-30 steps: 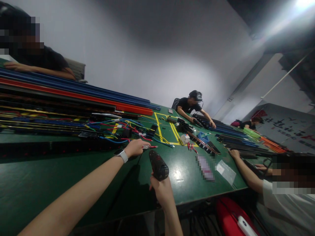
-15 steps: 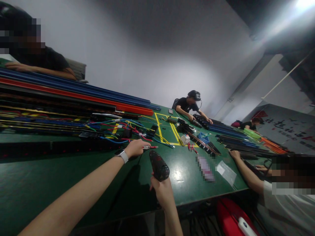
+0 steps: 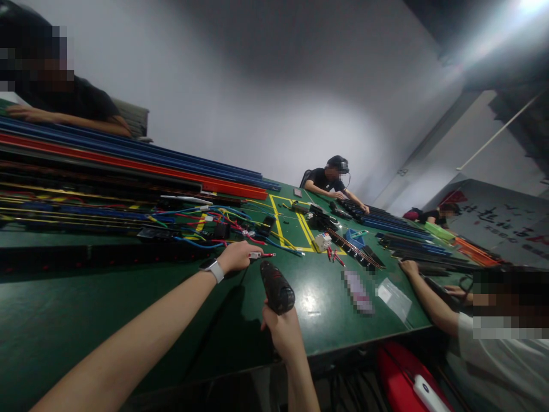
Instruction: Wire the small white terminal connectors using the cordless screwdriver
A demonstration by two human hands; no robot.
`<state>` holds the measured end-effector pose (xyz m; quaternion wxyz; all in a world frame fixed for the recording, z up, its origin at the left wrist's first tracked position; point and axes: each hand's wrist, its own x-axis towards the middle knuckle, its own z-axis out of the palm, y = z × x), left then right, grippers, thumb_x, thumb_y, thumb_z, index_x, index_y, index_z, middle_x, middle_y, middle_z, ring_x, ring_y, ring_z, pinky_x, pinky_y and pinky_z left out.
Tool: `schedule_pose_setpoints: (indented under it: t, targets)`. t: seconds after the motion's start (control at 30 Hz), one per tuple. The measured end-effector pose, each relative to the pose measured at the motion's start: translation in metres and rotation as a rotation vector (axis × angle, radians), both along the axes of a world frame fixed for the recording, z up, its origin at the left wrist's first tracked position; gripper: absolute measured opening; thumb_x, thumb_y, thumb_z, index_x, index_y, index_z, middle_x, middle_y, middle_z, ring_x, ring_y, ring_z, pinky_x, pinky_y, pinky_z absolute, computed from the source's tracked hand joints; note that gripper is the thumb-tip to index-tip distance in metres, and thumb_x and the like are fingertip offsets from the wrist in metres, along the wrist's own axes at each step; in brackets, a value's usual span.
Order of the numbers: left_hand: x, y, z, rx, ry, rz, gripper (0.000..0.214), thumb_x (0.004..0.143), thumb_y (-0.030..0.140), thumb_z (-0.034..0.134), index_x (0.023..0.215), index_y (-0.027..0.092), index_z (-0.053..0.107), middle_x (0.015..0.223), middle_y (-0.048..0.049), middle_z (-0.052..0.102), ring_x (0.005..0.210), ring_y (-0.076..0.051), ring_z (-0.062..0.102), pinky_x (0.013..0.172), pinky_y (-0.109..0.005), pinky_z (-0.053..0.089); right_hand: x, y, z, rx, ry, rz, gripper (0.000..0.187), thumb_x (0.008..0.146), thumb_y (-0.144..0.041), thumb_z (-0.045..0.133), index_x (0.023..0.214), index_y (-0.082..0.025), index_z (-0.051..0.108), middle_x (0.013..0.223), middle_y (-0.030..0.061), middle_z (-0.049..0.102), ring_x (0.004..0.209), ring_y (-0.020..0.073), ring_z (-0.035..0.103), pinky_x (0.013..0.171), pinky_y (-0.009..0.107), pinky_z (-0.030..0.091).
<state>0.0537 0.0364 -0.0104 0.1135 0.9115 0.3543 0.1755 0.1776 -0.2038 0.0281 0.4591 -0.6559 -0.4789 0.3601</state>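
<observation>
"Power drill (image 3: 278,289): whose hand has it?"

"Mine. My right hand (image 3: 281,331) is wrapped around its handle, that grip clenched, and the drill's nose faces away from me."

"And your left?"

"My left hand (image 3: 234,258) is just past the drill's nose, a little to its left. That grip is pinching a red cable end (image 3: 266,256) with a white tag (image 3: 254,256), which pokes out to the right, just ahead of the drill. Whether the two touch, I can't tell."

"What lies around the drill?"

"Beyond it and to the left, a tangle of blue, red and yellow wires (image 3: 235,225) on the green worktop (image 3: 315,320). Beyond it to the right, a white electrical block (image 3: 322,242), with red cable pieces (image 3: 334,256) just beside it. Straight right of the drill, a clear plastic bag (image 3: 394,298), with a pixelated flat thing (image 3: 358,292) between the two."

"Anyone near?"

"A co-worker (image 3: 476,346) in a pale shirt, well to the right of the drill."
</observation>
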Motion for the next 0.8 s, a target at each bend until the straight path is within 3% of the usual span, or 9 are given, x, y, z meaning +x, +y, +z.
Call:
schedule_pose_setpoints:
  t: [0.8]
  targets:
    - [-0.0002, -0.0001, 0.0014, -0.005, -0.003, -0.006, 0.050, 0.083, 0.016, 0.054, 0.125, 0.042, 0.065, 0.103, -0.0038, 0.071, 0.094, -0.020, 0.065, 0.078, -0.025, 0.045, 0.0016, 0.0010, -0.0024, -0.006, -0.018, -0.003, 0.017, 0.077, -0.023, 0.054, 0.090, -0.017, 0.063, 0.061, -0.0013, 0.062, 0.059, 0.0181, 0.061, 0.056, 0.025, 0.042]
